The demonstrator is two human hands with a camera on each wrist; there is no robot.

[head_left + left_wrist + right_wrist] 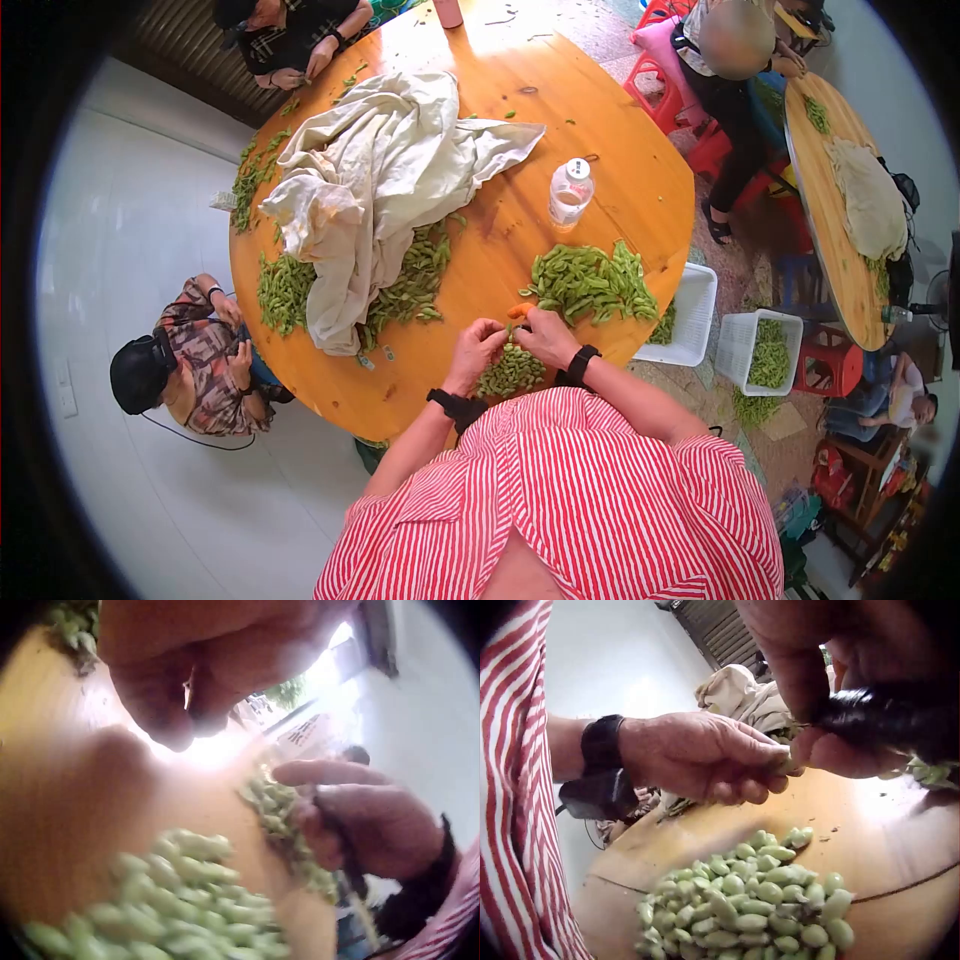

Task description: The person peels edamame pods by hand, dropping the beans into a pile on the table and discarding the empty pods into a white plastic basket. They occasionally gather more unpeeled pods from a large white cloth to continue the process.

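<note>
Both hands meet at near desk (620, 190) edge: left hand (477, 345) pinches a green pod (786, 763); right hand (545, 335) grips dark-handled tool (885, 712). Shelled beans (512, 370) piled just below, pale green & glossy. Open desk room to the left.

Pale floor (130, 250) on left, smooth, bright with daylight. Round wooden table (620, 190) in middle, second round table (835, 230) at right. Red plastic stools (830, 360) between and beside them. Two white plastic baskets (690, 315) on floor by near table. Dark slatted shutter (190, 60) at far left. Ground under right table rougher, littered with green scraps.
</note>
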